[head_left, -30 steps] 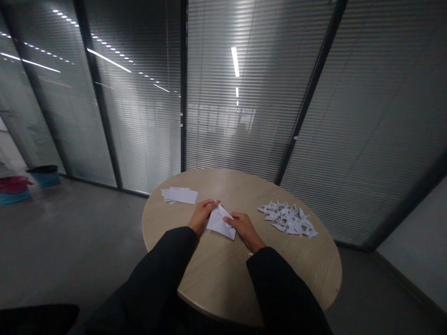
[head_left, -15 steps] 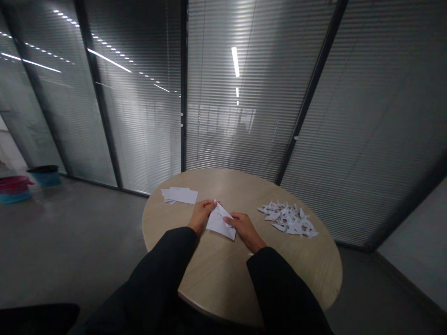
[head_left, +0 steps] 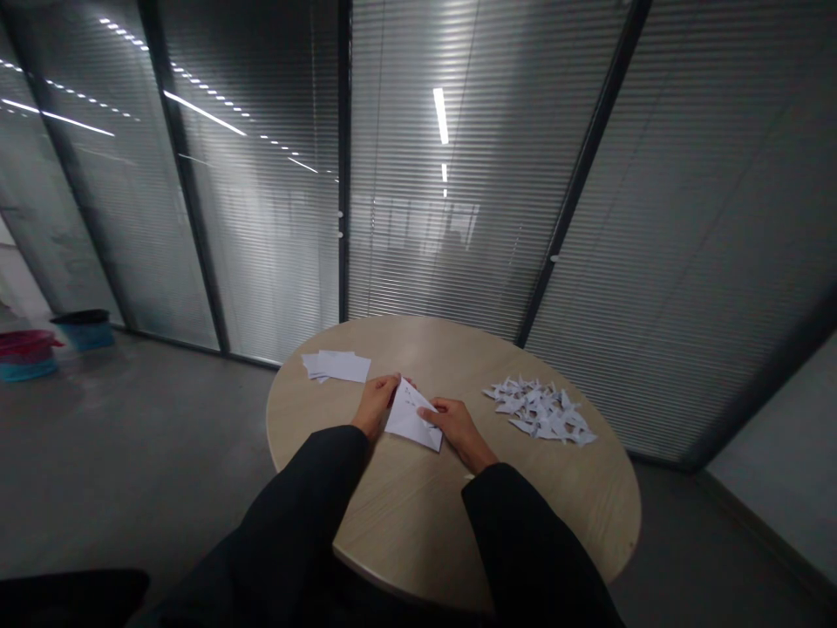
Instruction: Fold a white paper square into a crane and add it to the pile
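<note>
Round pale-wood table [head_left: 307, 427] is standing before glass partitions with slatted blinds [head_left: 484, 218]. Folded white paper triangle [head_left: 411, 420] is sitting on the tabletop, between both hands. Left hand [head_left: 374, 406] is pinching its upper-left edge, thumb and fingers together on the paper. Right hand [head_left: 458, 432] is clamping its right corner, fingers on the fold. Stack of flat white paper sheets [head_left: 336, 366] is lying beyond the left hand; heap of small folded white paper shapes [head_left: 540, 412] is lying off to the right.
</note>
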Tool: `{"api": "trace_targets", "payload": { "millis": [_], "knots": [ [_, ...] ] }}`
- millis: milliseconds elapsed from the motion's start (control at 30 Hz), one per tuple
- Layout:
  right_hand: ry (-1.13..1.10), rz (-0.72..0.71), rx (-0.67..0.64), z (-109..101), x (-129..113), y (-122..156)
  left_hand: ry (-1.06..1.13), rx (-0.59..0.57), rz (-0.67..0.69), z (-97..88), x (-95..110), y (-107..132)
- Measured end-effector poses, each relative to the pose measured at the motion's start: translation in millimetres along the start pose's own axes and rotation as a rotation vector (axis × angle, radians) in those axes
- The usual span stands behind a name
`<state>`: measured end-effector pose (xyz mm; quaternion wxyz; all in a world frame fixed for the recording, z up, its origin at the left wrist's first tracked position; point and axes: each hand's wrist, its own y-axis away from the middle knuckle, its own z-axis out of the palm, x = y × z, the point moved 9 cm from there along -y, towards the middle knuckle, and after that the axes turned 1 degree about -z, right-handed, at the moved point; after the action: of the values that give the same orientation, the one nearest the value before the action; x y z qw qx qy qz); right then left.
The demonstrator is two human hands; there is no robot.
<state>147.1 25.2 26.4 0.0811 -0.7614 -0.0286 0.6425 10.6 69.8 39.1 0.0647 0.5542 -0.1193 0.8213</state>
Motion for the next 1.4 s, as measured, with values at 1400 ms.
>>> {"api": "trace_targets", "payload": {
  "millis": [1400],
  "knots": [
    [0.05, 0.061, -0.111, 10.9, 3.4, 2.1, -0.594, 0.212, 0.145, -26.1, 6.5, -11.1]
  ]
}}
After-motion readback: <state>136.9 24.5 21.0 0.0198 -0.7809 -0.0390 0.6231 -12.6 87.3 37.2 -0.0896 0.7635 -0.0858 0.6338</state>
